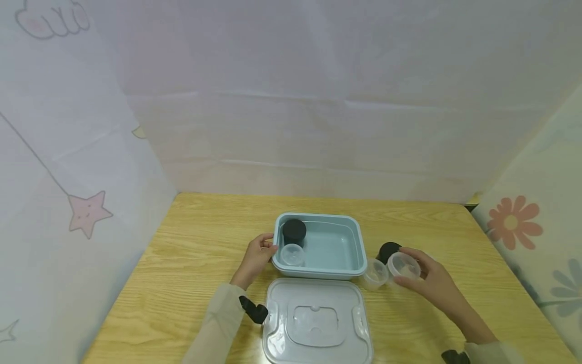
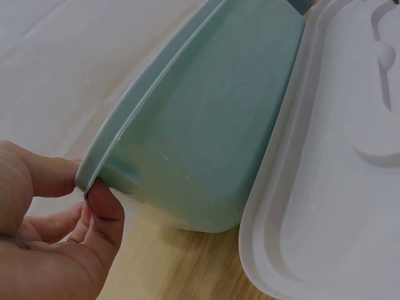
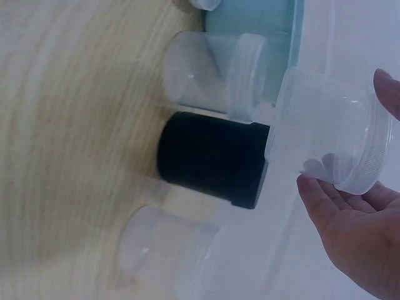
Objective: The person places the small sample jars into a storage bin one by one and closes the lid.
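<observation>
My left hand (image 1: 255,259) pinches the left rim of a light blue plastic tub (image 1: 334,245), thumb and fingers on either side of the lip in the left wrist view. Inside the tub, at its left end, stand a black jar (image 1: 294,230) and a clear jar (image 1: 292,255). Off the tub's right side, my right hand (image 1: 429,278) holds a clear lidded jar (image 3: 325,128) between thumb and fingers, raised above the table. Beneath it on the table stand another black jar (image 3: 209,157) and a clear jar (image 1: 375,273); a further clear jar (image 3: 169,250) shows in the right wrist view.
A whitish lid (image 1: 318,338) with a moulded centre panel lies flat in front of the tub, close to its near wall. The wooden table (image 1: 195,253) meets pale printed cloth (image 1: 318,146) at the back and both sides.
</observation>
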### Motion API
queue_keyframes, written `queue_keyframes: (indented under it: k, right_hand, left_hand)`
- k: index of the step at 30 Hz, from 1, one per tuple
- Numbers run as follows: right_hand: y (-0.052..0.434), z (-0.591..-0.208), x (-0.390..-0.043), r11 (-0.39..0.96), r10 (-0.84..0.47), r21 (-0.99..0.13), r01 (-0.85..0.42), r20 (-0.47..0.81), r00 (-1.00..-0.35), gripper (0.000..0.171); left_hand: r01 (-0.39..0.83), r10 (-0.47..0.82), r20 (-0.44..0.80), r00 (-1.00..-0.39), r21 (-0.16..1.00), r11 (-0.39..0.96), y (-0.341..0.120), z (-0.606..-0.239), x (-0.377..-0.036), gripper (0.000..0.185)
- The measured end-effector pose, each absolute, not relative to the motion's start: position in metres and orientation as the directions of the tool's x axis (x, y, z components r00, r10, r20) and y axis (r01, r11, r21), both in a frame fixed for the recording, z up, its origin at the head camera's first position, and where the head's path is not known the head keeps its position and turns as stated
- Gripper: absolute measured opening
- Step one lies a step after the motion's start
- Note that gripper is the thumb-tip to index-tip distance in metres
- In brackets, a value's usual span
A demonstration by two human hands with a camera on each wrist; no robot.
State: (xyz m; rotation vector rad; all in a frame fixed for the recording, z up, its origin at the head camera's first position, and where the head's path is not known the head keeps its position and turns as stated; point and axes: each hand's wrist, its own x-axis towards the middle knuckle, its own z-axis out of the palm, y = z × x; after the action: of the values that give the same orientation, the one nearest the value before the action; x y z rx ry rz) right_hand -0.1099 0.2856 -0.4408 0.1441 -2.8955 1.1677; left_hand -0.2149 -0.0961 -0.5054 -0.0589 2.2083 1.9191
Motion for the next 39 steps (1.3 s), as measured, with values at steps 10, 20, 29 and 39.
queue_keyframes:
  k: [10,20,29,39]
  right_hand:
    - [0.27,-0.43,-0.139,0.668,-0.119,-0.737,-0.102,0.029,-0.992,0.069]
    - [0.254,-0.428,-0.162,0.598,-0.158,-0.797,-0.086,-0.013,-0.987,0.071]
    - [0.227,-0.439,-0.189,0.595,-0.19,-0.792,-0.134,0.023,-0.982,0.07]
    - [0.19,-0.455,-0.215,0.602,-0.217,-0.779,-0.179,0.056,-0.974,0.066]
  left_hand:
    - [-0.159,0.115,-0.178,-0.977,0.974,0.16,-0.095,-0.506,-0.216,0.039]
    - [-0.162,0.122,-0.184,-0.975,0.972,0.169,-0.094,-0.507,-0.216,0.039]
    - [-0.169,0.111,-0.19,-0.975,0.97,0.173,-0.096,-0.505,-0.215,0.039]
    - [-0.156,0.11,-0.177,-0.978,0.971,0.18,-0.093,-0.502,-0.214,0.039]
